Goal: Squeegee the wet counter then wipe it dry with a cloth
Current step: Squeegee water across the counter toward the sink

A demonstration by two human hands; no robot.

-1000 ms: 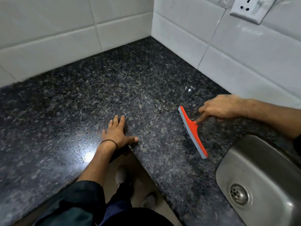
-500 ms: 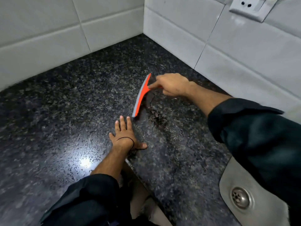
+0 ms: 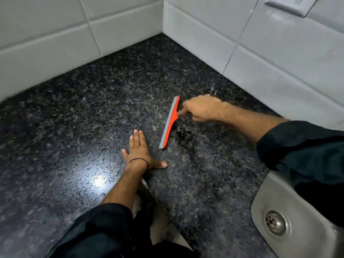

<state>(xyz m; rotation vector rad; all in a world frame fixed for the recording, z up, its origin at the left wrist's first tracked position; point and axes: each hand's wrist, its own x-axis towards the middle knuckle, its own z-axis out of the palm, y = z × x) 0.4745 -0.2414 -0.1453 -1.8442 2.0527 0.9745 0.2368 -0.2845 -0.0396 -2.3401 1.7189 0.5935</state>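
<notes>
Squeegee on the wet granite counter, both my hands in view.

I see the dark speckled counter [image 3: 74,127] filling the corner; taking the sink [image 3: 275,216] as landmark, the orange squeegee [image 3: 169,122] stands blade-down up-left of it, my right hand [image 3: 202,108] clenched on its handle, my left hand [image 3: 140,151] pressed flat, fingers spread, nearer me.

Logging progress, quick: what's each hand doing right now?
Left hand: open, flat on the black speckled granite counter, holding nothing.
Right hand: closed on the orange squeegee with grey blade.
</notes>
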